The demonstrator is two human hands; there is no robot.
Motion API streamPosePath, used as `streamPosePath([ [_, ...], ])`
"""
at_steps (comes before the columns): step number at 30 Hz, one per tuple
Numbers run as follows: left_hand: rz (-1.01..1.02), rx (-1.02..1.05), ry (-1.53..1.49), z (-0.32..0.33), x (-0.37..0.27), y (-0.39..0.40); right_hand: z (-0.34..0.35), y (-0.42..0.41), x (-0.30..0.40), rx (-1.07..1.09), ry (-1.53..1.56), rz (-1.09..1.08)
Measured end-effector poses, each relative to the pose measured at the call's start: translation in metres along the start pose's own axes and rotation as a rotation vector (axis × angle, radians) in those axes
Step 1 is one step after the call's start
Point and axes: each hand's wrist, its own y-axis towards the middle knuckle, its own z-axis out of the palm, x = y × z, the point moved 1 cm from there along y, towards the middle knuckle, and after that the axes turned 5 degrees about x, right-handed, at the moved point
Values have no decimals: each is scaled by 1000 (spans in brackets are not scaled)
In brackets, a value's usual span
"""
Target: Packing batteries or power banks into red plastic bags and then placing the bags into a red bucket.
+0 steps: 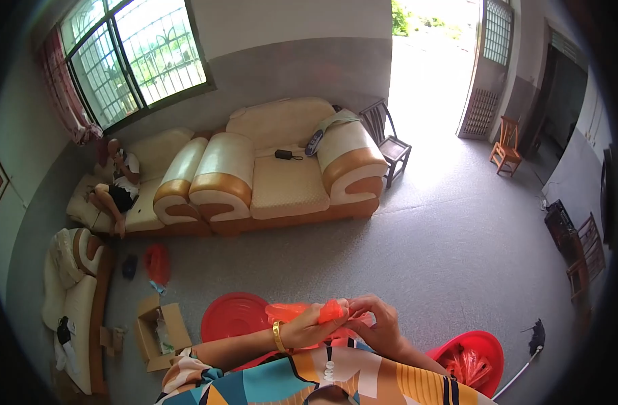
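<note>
A thin red plastic bag is bunched up close in front of my chest. My left hand, with a gold-coloured bracelet on its wrist, is closed around a gathered part of it. Thumb and fingers of my right hand pinch the bag beside my left hand's fingertips. What the bag may hold cannot be seen. Beyond my left forearm lies a round red plastic lid or basin. By my right forearm stands a red plastic bucket with crumpled red plastic bags inside.
An open cardboard box stands on the floor at left, near a red bag. A person sits on the cream sofa. Wooden chairs stand farther off. A white-handled mop or brush is at right.
</note>
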Motion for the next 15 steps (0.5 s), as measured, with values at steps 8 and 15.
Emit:
streamPosePath([
  [8, -95, -148, -100, 2, 2, -4, -17, 6, 2, 250, 108, 12],
  [15, -149, -91, -122, -6, 2, -6, -5, 19, 1, 542, 12, -475],
])
